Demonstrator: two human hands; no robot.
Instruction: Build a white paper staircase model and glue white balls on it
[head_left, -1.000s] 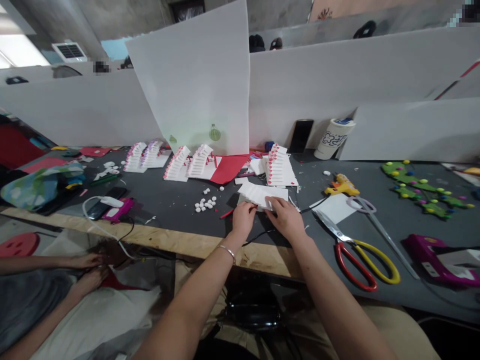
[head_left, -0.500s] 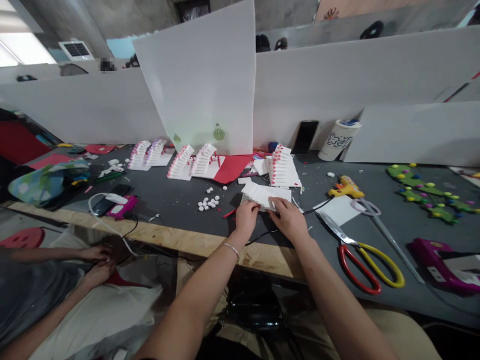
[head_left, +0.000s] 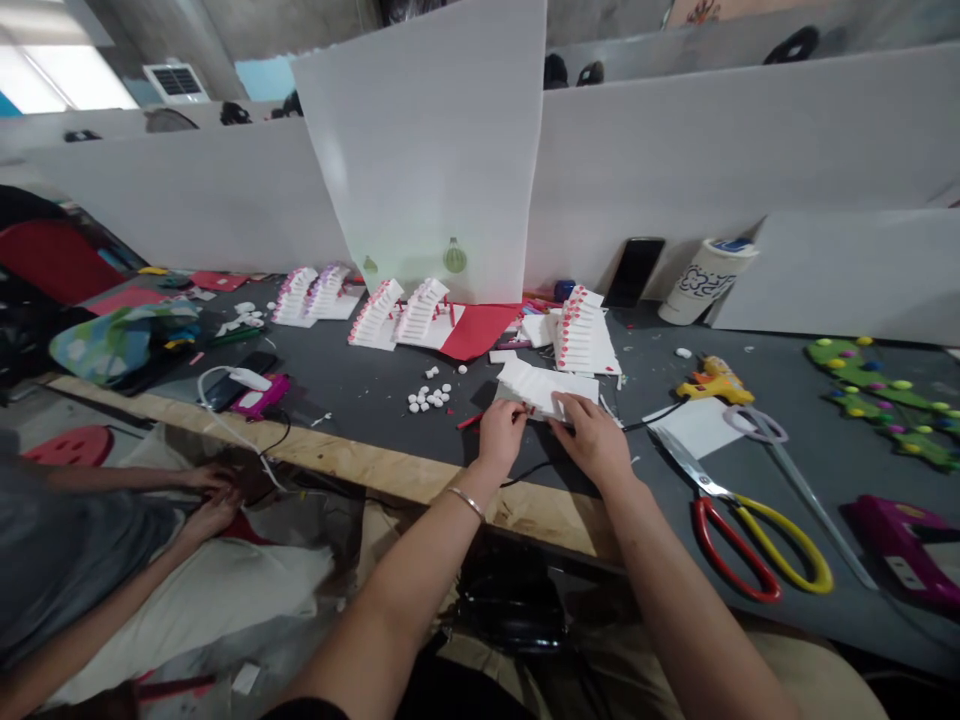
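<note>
A white stepped foam piece (head_left: 546,383) lies near the table's front edge, between my hands. My left hand (head_left: 502,432) is closed at its left front corner, its fingers pinching something small and reddish. Resting on the piece's front right side, my right hand (head_left: 590,428) has its fingers bent round the edge. Left of them are several small white balls (head_left: 430,398) and a red stick (head_left: 470,422). Behind stands a white stair-like piece with red dots (head_left: 577,335); similar pieces (head_left: 375,315) stand farther left beside red foam (head_left: 480,332).
Scissors (head_left: 697,475) with red and yellow handles lie at the right, near a yellow glue gun (head_left: 714,381). A white cup (head_left: 705,282) and a phone (head_left: 636,270) stand at the back. Another person's hands (head_left: 214,495) are at the lower left.
The whole view has shifted, so the table's things appear farther right. My left fingers have closed up at the foam piece's front corner; my right hand stays on it.
</note>
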